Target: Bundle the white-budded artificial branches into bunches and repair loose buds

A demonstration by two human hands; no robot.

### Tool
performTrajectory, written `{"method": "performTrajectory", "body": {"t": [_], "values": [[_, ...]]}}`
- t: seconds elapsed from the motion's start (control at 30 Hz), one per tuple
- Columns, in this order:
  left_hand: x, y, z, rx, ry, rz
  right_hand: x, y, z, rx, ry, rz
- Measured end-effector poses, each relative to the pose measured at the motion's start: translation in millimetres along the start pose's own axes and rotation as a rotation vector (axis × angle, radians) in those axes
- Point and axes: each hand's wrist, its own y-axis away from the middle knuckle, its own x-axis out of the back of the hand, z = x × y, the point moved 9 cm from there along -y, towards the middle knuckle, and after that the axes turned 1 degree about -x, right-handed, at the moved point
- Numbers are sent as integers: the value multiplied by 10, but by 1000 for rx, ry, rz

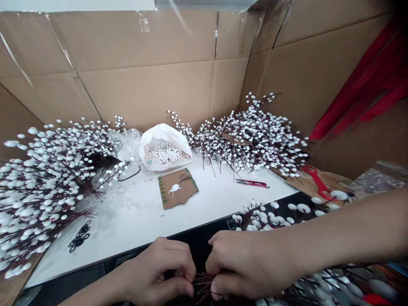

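Observation:
My right hand (251, 263) is closed round a bundle of thin brown stems (204, 284) at the bottom centre, below the table's front edge. White-berried tops of branches (318, 284) spread out to the right, under and beyond my right forearm. My left hand (165, 270) is beside the stem ends, its thumb and fingers pinched together close to them. Whatever lies between those fingertips is too small to make out.
White table (137, 225) bears berry branches at left (47, 178) and back right (255, 136), a white bag of berries (165, 148), cardboard with white glue (178, 189), red-handled snips (251, 183) and black rings (79, 237). Red scissors (318, 182) lie right. Cardboard walls (143, 85) stand behind.

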Motion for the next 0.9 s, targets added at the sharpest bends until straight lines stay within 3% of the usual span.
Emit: {"method": "performTrajectory", "body": {"t": [0.17,0.4,0.67,0.9], "values": [[105,48,44,-82,65,208,-11,-15,28,-38,-91,-12],[149,180,0,24,144,382,190,60,-13,-102,-7,133],[-165,326,-278,284,893,495,329,79,-94,-112,137,256],[89,253,-145,135,805,713,539,140,-195,-69,182,415]]}}
